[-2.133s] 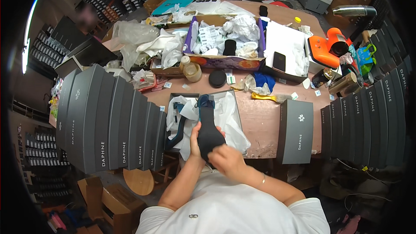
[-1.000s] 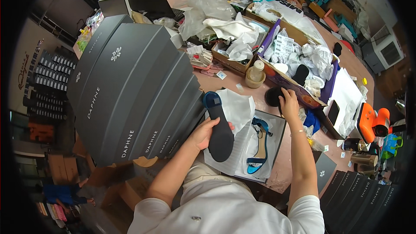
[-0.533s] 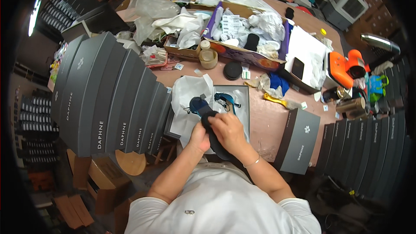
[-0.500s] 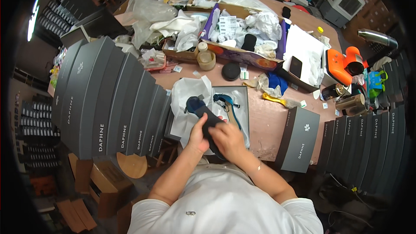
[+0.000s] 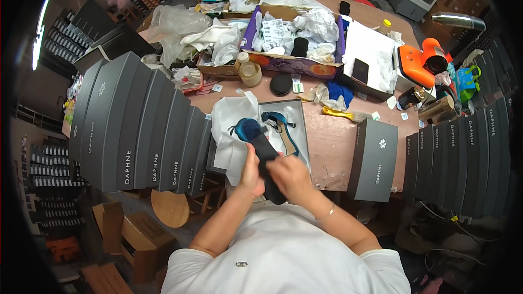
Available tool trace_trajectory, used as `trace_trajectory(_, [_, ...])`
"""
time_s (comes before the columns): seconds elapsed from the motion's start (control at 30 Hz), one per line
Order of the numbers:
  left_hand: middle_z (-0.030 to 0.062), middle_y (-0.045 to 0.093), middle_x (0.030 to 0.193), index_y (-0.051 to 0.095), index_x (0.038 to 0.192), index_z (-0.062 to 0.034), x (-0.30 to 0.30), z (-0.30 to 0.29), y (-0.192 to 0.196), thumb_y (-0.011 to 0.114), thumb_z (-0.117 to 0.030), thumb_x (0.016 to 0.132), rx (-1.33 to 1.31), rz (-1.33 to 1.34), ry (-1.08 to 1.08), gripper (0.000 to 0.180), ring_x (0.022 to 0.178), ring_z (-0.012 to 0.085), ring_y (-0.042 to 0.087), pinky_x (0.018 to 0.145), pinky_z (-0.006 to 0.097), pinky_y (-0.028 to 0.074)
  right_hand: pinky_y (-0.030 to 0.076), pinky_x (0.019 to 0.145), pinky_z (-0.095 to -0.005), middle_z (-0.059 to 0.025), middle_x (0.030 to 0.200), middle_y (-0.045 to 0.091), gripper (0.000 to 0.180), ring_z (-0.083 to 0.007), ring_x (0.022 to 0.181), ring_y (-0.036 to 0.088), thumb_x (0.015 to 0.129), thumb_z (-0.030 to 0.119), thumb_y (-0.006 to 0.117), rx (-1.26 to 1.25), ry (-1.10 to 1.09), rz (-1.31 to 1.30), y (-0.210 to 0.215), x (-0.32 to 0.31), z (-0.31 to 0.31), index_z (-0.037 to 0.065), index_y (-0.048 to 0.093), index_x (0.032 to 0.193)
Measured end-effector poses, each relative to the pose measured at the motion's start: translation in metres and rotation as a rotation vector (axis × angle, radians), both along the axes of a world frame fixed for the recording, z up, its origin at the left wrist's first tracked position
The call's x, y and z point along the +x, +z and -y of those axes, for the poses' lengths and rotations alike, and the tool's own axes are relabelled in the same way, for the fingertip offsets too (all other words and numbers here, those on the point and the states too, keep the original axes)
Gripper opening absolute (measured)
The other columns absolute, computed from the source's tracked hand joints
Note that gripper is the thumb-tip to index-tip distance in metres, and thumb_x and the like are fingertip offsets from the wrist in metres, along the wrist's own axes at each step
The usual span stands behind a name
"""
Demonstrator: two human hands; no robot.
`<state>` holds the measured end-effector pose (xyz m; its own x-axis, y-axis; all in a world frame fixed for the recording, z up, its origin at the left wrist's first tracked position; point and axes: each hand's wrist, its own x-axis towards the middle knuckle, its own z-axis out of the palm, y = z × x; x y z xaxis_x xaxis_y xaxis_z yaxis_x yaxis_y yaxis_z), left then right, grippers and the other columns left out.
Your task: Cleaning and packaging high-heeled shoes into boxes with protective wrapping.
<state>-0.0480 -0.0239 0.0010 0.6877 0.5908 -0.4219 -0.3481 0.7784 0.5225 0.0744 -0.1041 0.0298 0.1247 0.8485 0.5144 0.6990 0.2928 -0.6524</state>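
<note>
A sandal (image 5: 265, 149) with a black sole and a shiny blue heel part is in my left hand (image 5: 251, 175), its sole facing up. The fingers and thumb of that hand wrap around its side. Over the middle of the sole is my right hand (image 5: 290, 177), fingers curled in and slightly blurred; whatever they may pinch is hidden. Beyond my hands an open grey shoebox (image 5: 306, 140) holds a matching blue sandal (image 5: 292, 144) with a tan insole. White tissue paper (image 5: 226, 130) spreads over the box's left part.
Grey shoeboxes (image 5: 117, 130) stand in a row at left, more boxes (image 5: 455, 163) at right. One closed shoebox (image 5: 375, 160) stands by the table's front edge. Behind are a yellow-handled brush (image 5: 339, 112), a round black tin (image 5: 281, 84), a jar (image 5: 250, 74) and a purple carton (image 5: 294, 65) of crumpled paper.
The sandal has tilted in my left hand, showing more of its blue part. My right hand has shifted slightly along the sole. The whole view has moved a little.
</note>
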Motion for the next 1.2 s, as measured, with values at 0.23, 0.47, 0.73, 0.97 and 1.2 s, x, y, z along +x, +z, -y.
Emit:
trace_trajectory(0.23, [0.0098, 0.057, 0.112, 0.035, 0.138, -0.0104, -0.011, 0.011, 0.013, 0.025, -0.065, 0.094, 0.147, -0.106, 0.008, 0.071, 0.104, 0.0209, 0.058, 0.093, 0.037, 0.047, 0.049, 0.07, -0.0371, -0.009, 0.09, 0.059, 0.018, -0.0293, 0.082, 0.059, 0.076, 0.009, 0.067, -0.195, 0.273, 0.018, 0.009, -0.003, 0.01, 0.005, 0.064, 0.094])
trace_trajectory(0.47, [0.009, 0.06, 0.102, 0.038, 0.134, -0.0084, -0.025, -0.002, 0.042, 0.037, -0.055, 0.096, 0.22, -0.012, -0.227, 0.061, 0.095, 0.0195, 0.062, 0.084, 0.034, 0.052, 0.05, 0.076, -0.0352, -0.0103, 0.096, 0.062, 0.029, -0.0272, 0.088, 0.061, 0.076, -0.001, 0.068, -0.128, 0.123, -0.329, 0.06, 0.074, 0.016, 0.005, 0.068, 0.105])
trace_trajectory(0.73, [0.0124, 0.063, 0.101, 0.046, 0.123, -0.0006, -0.037, 0.007, 0.037, 0.054, -0.028, 0.096, 0.334, -0.277, -0.473, 0.04, 0.092, 0.0227, 0.065, 0.081, 0.034, 0.053, 0.043, 0.074, -0.0363, -0.0062, 0.096, 0.059, 0.034, -0.0243, 0.08, 0.055, 0.068, 0.005, 0.067, 0.03, 0.392, 0.315, 0.048, 0.089, -0.031, 0.011, 0.068, 0.102])
trace_trajectory(0.97, [0.0166, 0.061, 0.104, 0.033, 0.137, -0.0047, -0.026, 0.001, 0.03, 0.047, -0.035, 0.098, 0.226, -0.124, -0.39, 0.051, 0.095, 0.0292, 0.064, 0.082, 0.04, 0.054, 0.048, 0.08, -0.0372, -0.0137, 0.103, 0.058, 0.043, -0.0322, 0.093, 0.058, 0.07, -0.006, 0.068, -0.004, 0.046, -0.199, 0.036, 0.021, -0.007, 0.003, 0.063, 0.111])
trace_trajectory(1.2, [0.0162, 0.06, 0.105, 0.032, 0.139, -0.0152, -0.032, -0.034, 0.03, 0.034, -0.055, 0.096, 0.033, 0.114, -0.01, 0.058, 0.103, 0.0343, 0.061, 0.085, 0.046, 0.052, 0.047, 0.083, -0.0374, -0.0183, 0.101, 0.058, 0.029, -0.0346, 0.095, 0.058, 0.08, 0.0, 0.064, -0.184, -0.331, -0.11, -0.076, 0.13, -0.008, 0.0, 0.063, 0.109])
